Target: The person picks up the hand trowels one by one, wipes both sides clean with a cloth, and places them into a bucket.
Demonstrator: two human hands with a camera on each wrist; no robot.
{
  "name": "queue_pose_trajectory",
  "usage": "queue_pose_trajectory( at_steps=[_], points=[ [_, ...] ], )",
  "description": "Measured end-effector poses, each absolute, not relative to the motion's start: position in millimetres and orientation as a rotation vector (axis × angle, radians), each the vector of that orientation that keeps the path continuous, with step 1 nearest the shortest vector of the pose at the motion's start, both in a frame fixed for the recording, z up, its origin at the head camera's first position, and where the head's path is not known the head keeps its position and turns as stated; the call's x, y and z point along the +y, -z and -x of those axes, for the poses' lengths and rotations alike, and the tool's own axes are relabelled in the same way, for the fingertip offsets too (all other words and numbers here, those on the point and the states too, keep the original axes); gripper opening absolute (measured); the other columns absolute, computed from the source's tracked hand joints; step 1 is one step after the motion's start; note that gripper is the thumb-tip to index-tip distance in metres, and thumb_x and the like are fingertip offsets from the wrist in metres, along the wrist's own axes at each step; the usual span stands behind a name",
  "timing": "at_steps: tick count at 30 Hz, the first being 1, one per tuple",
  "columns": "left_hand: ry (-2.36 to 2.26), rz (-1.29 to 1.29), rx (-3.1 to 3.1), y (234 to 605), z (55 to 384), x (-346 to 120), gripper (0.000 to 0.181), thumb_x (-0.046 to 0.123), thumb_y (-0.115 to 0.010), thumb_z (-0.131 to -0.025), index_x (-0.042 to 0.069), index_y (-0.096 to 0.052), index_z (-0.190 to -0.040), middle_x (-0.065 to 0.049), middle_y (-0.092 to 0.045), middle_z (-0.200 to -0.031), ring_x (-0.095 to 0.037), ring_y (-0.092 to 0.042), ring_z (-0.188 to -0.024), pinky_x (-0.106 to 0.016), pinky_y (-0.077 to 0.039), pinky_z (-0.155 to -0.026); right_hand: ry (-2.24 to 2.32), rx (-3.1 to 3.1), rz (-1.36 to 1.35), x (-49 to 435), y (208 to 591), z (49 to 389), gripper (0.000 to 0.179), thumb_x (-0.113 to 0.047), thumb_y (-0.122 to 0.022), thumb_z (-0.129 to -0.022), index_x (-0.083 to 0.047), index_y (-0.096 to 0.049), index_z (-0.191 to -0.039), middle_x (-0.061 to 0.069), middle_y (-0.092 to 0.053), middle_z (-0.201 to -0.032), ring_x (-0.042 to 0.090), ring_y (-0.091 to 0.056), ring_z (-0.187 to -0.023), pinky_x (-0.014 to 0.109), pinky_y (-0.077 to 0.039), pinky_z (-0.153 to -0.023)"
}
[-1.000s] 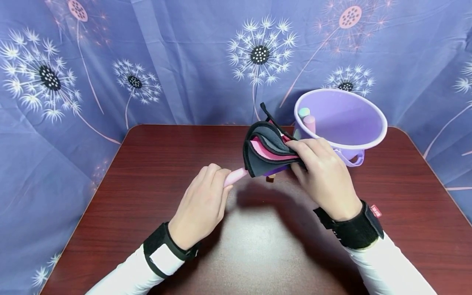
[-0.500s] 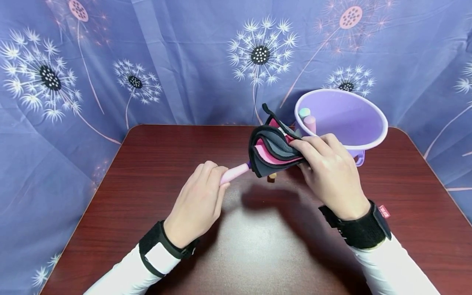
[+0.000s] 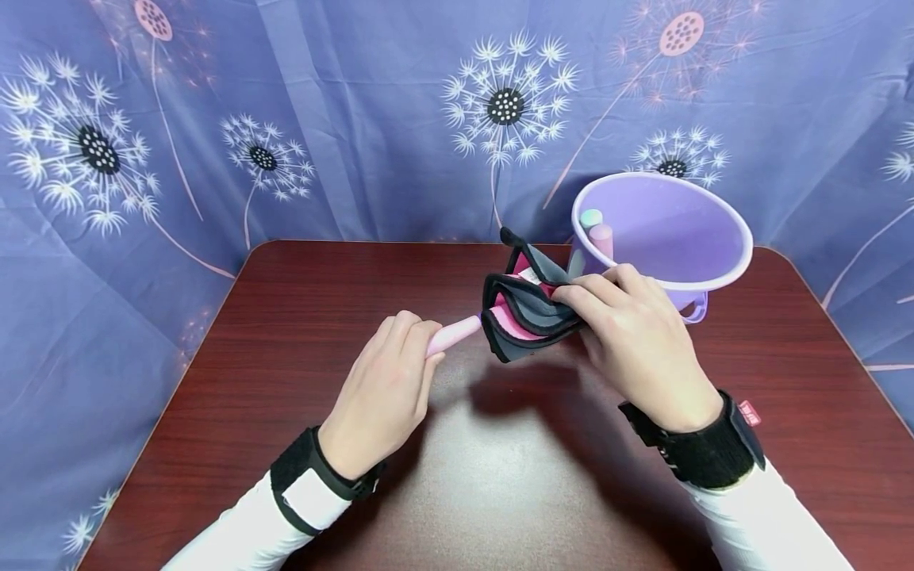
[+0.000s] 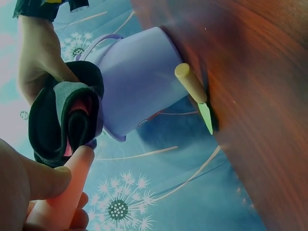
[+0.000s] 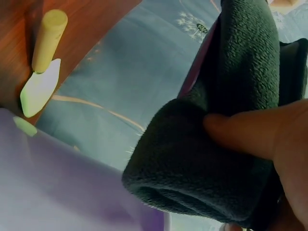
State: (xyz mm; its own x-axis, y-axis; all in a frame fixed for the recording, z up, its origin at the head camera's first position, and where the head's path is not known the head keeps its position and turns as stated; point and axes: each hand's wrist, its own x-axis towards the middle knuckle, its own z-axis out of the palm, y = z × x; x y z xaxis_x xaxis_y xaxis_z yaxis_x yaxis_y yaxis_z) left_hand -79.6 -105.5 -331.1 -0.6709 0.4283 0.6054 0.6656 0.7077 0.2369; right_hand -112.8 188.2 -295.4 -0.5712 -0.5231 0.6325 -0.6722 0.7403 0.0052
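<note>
Gripping pink tool (image 3: 454, 336) in left hand (image 3: 382, 385), presumably to steady it; pinching bunched cloth (image 3: 535, 307) in right hand (image 3: 639, 341) against tool's far end, seemingly keeping folds together. Holding both above table (image 3: 321, 317), short of far edge, beside bucket (image 3: 671, 230).

The left hand (image 3: 382, 385) grips a pink handle (image 3: 453, 335); the right hand (image 3: 635, 345) holds a folded grey cloth (image 3: 539, 308) at the handle's far end. A purple bucket (image 3: 674, 230) on the table (image 3: 321, 289) holds 2 rods (image 3: 602, 238).

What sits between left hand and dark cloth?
In the head view, a pink handle, held by the left hand, spans the stretch to the dark cloth.
</note>
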Motion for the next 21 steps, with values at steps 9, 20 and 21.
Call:
queue_pose_trajectory(
  at_steps=[9, 20, 21],
  points=[
    [0.55, 0.858, -2.378, 337, 79, -101, 0.019, 0.013, -0.056, -0.099, -0.003, -0.056, -0.11, -0.009, -0.049, -0.094, -0.025, -0.045, -0.079, -0.035, -0.04, -0.068, -0.383, -2.399, -0.958, 182, 302, 111, 0.032, -0.002, -0.071, -0.079, -0.009, -0.068, -0.11, 0.001, -0.065, -0.096, 0.023, -0.047, -0.081, 0.039, -0.04, -0.071],
    [0.547, 0.869, -2.377, 341, 78, -96, 0.017, 0.014, -0.054, -0.101, -0.002, -0.057, -0.106, -0.008, -0.045, -0.09, -0.024, -0.043, -0.076, -0.034, -0.038, -0.066, -0.67, -2.588, -0.866, 171, 310, 107, 0.035, -0.01, -0.065, -0.085, -0.015, -0.066, -0.12, -0.006, -0.063, -0.099, 0.011, -0.052, -0.085, 0.032, -0.044, -0.073],
    [0.55, 0.871, -2.376, 341, 77, -96, 0.018, 0.014, -0.054, -0.101, -0.002, -0.056, -0.106, -0.008, -0.045, -0.09, -0.024, -0.043, -0.077, -0.034, -0.038, -0.066, -0.722, -2.601, -0.853, 170, 311, 106, 0.036, -0.011, -0.065, -0.086, -0.016, -0.066, -0.121, -0.006, -0.062, -0.098, 0.01, -0.052, -0.084, 0.032, -0.044, -0.073]
  ],
)
